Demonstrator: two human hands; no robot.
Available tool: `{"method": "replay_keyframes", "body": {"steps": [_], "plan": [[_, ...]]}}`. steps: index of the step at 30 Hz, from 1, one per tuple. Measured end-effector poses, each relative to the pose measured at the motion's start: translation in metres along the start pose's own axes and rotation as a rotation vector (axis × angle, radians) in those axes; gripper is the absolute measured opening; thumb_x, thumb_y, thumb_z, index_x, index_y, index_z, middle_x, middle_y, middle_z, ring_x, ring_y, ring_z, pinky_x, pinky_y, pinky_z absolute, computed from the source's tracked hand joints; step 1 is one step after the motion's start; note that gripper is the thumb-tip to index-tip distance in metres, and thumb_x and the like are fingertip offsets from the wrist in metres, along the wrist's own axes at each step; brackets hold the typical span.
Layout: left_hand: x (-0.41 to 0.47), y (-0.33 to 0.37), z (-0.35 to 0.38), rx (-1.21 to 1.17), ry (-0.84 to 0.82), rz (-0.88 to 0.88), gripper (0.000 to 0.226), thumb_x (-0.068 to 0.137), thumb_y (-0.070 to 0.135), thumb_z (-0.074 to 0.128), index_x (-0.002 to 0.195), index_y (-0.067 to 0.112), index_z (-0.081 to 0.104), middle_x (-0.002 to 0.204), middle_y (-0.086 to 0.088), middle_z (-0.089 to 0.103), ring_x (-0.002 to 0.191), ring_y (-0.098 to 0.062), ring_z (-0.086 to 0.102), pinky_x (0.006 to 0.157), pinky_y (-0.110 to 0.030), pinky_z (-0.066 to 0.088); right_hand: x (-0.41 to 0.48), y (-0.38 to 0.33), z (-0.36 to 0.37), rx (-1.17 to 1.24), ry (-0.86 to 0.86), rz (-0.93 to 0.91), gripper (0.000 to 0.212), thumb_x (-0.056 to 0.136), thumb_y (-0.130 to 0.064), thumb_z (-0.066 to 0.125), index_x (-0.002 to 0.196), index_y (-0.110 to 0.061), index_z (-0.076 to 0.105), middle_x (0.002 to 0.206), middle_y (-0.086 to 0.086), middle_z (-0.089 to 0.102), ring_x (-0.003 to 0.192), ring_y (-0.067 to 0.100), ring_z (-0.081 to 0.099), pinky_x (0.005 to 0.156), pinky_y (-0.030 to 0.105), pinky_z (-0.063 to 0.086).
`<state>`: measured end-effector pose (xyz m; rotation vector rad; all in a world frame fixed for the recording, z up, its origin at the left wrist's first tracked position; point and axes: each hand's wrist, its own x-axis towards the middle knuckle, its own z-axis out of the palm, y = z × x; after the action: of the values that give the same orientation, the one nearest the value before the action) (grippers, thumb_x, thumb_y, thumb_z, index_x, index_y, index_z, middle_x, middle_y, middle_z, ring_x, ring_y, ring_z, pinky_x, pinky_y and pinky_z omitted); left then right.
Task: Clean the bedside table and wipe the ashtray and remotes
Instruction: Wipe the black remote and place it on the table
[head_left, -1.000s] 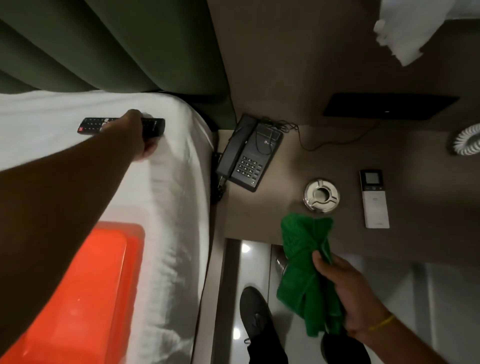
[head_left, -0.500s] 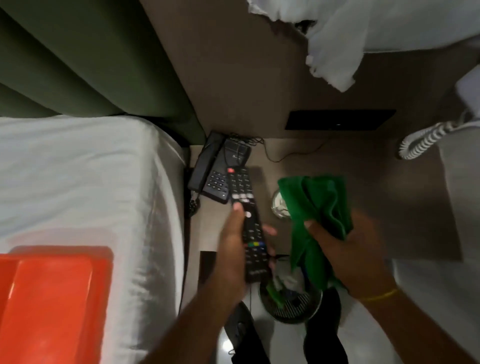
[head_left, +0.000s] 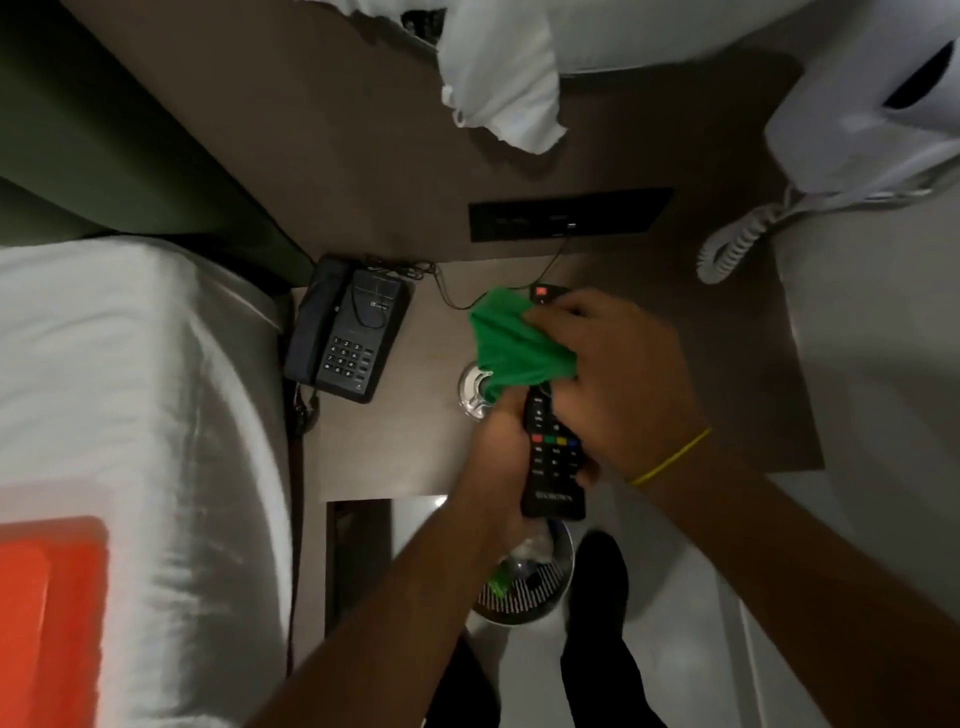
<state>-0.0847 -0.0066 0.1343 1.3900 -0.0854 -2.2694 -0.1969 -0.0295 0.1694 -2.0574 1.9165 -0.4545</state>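
**Cloth on the remote**

At frame centre, the left hand (head_left: 501, 441) grips the black remote (head_left: 553, 462) above the tabletop (head_left: 395, 452). The right hand (head_left: 618, 374) presses a green cloth (head_left: 511, 340) onto it (fingers clenched). The ashtray (head_left: 470, 389) sits partly hidden beneath.

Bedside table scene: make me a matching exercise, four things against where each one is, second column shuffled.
Things:
1. black remote
2. green cloth
3. telephone
4. ashtray

Places:
A. on the table, partly under the cloth
B. gripped in the left hand
C. at the table's back left corner, by the bed
D. pressed on the remote by the right hand

Pairs: 1-B, 2-D, 3-C, 4-A
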Motion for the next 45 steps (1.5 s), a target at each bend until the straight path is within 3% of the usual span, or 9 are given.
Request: {"method": "replay_keyframes", "body": {"steps": [10,16,20,26,32,36,39,41,45], "plan": [[0.04,-0.017,-0.003,-0.081,0.047,0.006,0.051,0.111,0.052,0.04,0.098,0.009,0.066,0.067,-0.004,0.073,0.055,-0.016,0.073,0.05,-0.022,0.058,-0.091,0.007,-0.008,0.243,-0.301,0.068,0.025,0.081,-0.027,0.073,0.105,-0.019,0.074,0.102,0.001,0.07,0.077,0.014,0.069,0.072,0.008,0.043],[0.064,-0.025,0.001,-0.171,-0.062,-0.022,0.074,0.101,0.074,0.036,0.098,0.013,0.077,0.086,-0.004,0.071,0.075,-0.016,0.071,0.074,-0.027,0.061,-0.103,0.016,-0.008,0.124,-0.168,0.011,0.039,0.081,-0.033,0.066,0.115,-0.016,0.071,0.11,0.005,0.07,0.082,0.017,0.07,0.071,0.023,0.06],[0.072,-0.044,-0.011,-0.162,0.034,-0.015,0.053,0.098,0.054,0.066,0.137,0.018,0.062,0.125,-0.007,0.066,0.109,-0.024,0.067,0.108,-0.045,0.05,-0.062,0.045,0.006,0.081,-0.06,0.092,0.029,0.082,-0.016,0.075,0.11,-0.008,0.073,0.105,0.011,0.069,0.081,0.026,0.069,0.066,0.025,0.05],[0.061,-0.045,0.001,-0.089,-0.066,-0.005,0.05,0.102,0.061,0.048,0.102,0.018,0.071,0.085,-0.005,0.064,0.069,-0.015,0.059,0.062,-0.027,0.053,0.023,0.085,0.031,0.018,0.032,0.119,0.034,0.08,-0.012,0.073,0.114,-0.014,0.075,0.104,0.012,0.068,0.087,0.033,0.069,0.066,0.026,0.04],[0.066,-0.043,0.005,-0.067,-0.004,0.034,0.054,0.105,0.065,0.043,0.108,0.018,0.069,0.086,-0.006,0.066,0.07,-0.016,0.06,0.069,-0.029,0.053,0.043,0.09,0.039,-0.028,0.066,0.164,0.021,0.087,-0.02,0.067,0.107,-0.02,0.075,0.102,0.006,0.071,0.092,0.029,0.068,0.066,0.024,0.031],[0.084,-0.041,-0.003,-0.108,0.068,0.029,0.049,0.097,0.056,0.068,0.119,0.012,0.074,0.101,-0.007,0.074,0.089,-0.022,0.068,0.104,-0.043,0.053,-0.001,0.077,0.045,0.141,0.006,0.067,0.004,0.087,-0.016,0.072,0.089,-0.015,0.075,0.087,0.006,0.072,0.075,0.024,0.068,0.06,0.022,0.042],[0.098,-0.047,-0.02,-0.01,0.146,-0.014,0.028,0.102,0.035,0.06,0.093,0.01,0.07,0.077,-0.007,0.075,0.069,-0.022,0.073,0.069,-0.036,0.063,-0.044,0.076,0.048,0.212,-0.172,0.07,0.005,0.088,-0.024,0.071,0.09,-0.02,0.072,0.085,-0.001,0.068,0.071,0.014,0.063,0.064,0.009,0.043],[0.103,-0.052,-0.024,0.039,0.202,-0.013,0.038,0.113,0.029,0.045,0.086,0.012,0.066,0.058,-0.002,0.074,0.048,-0.013,0.072,0.047,-0.023,0.058,-0.069,0.077,0.044,0.269,-0.316,0.107,0.011,0.086,-0.032,0.061,0.086,-0.023,0.068,0.078,-0.005,0.063,0.066,0.012,0.059,0.067,0.028,0.058],[0.125,-0.06,-0.006,0.114,0.256,-0.001,0.043,0.114,0.044,0.039,0.099,0.018,0.07,0.07,-0.006,0.075,0.051,-0.014,0.068,0.048,-0.021,0.056,-0.105,0.089,0.027,0.476,-0.441,0.236,0.01,0.081,-0.029,0.066,0.076,-0.022,0.071,0.065,-0.006,0.064,0.061,0.008,0.062,0.061,0.018,0.052]]}}
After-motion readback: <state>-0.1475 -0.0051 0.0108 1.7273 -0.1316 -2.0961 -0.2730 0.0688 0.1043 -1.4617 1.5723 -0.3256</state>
